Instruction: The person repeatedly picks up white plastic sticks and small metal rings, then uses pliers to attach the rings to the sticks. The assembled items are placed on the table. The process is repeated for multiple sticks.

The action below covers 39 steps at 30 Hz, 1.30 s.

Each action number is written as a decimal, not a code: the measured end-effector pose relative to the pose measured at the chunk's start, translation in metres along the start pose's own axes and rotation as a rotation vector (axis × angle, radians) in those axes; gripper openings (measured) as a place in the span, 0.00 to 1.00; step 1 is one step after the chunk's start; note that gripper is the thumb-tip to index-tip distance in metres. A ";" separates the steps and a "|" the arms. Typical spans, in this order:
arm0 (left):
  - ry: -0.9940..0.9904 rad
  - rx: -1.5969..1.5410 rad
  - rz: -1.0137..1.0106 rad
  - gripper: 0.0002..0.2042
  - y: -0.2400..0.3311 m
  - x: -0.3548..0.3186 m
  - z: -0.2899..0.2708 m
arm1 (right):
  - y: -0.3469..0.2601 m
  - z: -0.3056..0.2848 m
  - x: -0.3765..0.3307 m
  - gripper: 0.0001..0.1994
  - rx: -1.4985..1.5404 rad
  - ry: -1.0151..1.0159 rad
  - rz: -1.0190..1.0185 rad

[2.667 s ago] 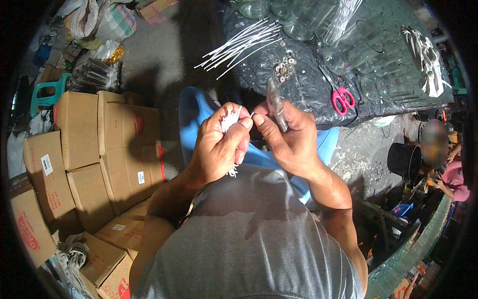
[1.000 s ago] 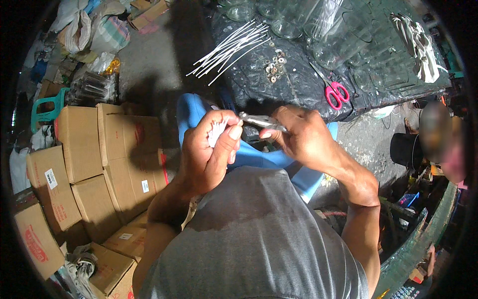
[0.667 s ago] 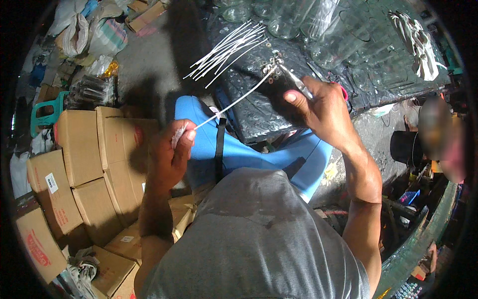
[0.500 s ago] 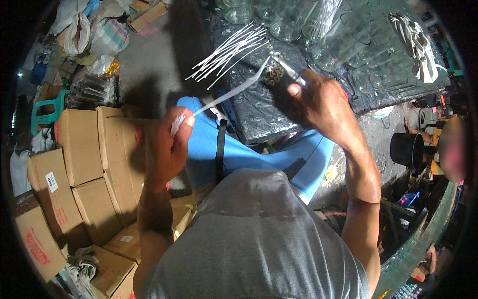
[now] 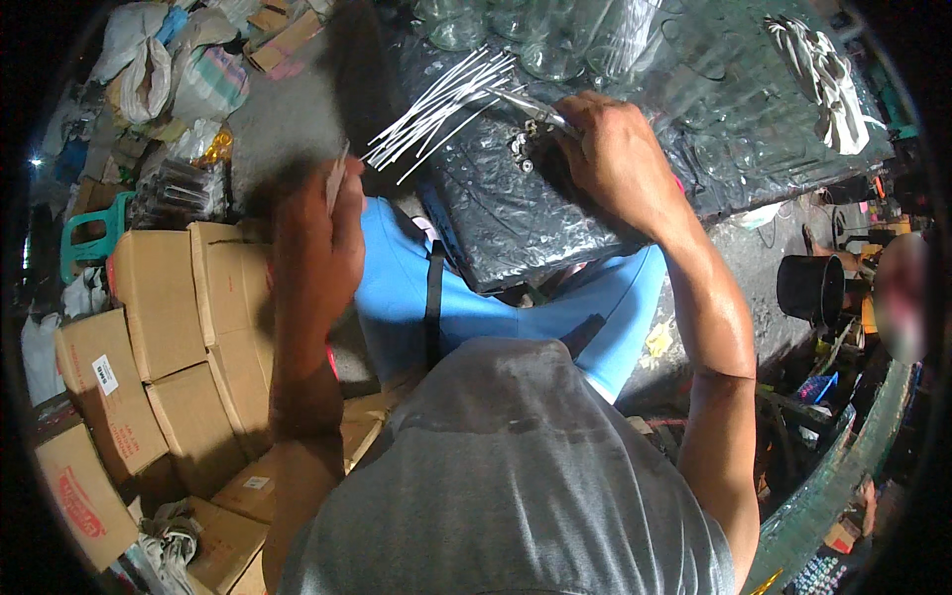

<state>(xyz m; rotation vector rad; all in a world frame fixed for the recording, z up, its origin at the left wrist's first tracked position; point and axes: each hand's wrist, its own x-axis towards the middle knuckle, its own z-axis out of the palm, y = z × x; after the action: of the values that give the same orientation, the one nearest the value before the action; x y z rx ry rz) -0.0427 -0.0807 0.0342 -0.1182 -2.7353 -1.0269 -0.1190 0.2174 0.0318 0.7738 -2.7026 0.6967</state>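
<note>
My left hand (image 5: 322,223) is closed, held up left of the dark table, with a narrow white bundle (image 5: 338,180) between thumb and fingers. What it is made of is too blurred to tell. Over the table, my right hand (image 5: 620,164) grips silver pliers (image 5: 540,111), whose tips point left to the right end of a fanned pile of thin white wicks (image 5: 436,109). I cannot tell whether the tips touch a wick. Just below the pliers lies a little heap of small metal pieces (image 5: 523,149).
Clear glass jars (image 5: 555,55) crowd the black plastic-covered table (image 5: 526,238), some holding white wicks (image 5: 630,35). A white cloth bundle (image 5: 838,104) lies at the far right. Cardboard boxes (image 5: 164,297) are stacked at left beside a green stool (image 5: 94,230). A black pot (image 5: 808,288) and another person are at right.
A white strand stretched between my left hand and the pliers no longer shows. My right hand moved left with the pliers, toward the wicks; my left hand drew slightly left.
</note>
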 end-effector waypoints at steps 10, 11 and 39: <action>-0.613 -1.159 -0.447 0.05 0.003 -0.084 0.044 | 0.004 0.013 0.006 0.11 -0.012 -0.036 0.048; -0.641 -1.148 -0.451 0.05 0.001 -0.084 0.047 | 0.004 0.011 0.006 0.11 -0.010 -0.045 0.058; -0.337 -1.417 -0.414 0.06 0.020 -0.073 0.048 | -0.078 0.019 -0.054 0.04 1.125 -0.034 0.383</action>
<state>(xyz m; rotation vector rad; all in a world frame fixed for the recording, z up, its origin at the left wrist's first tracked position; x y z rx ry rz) 0.0227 -0.0342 -0.0048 0.0781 -1.6616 -3.0246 -0.0335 0.1725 0.0257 0.4063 -2.3145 2.3684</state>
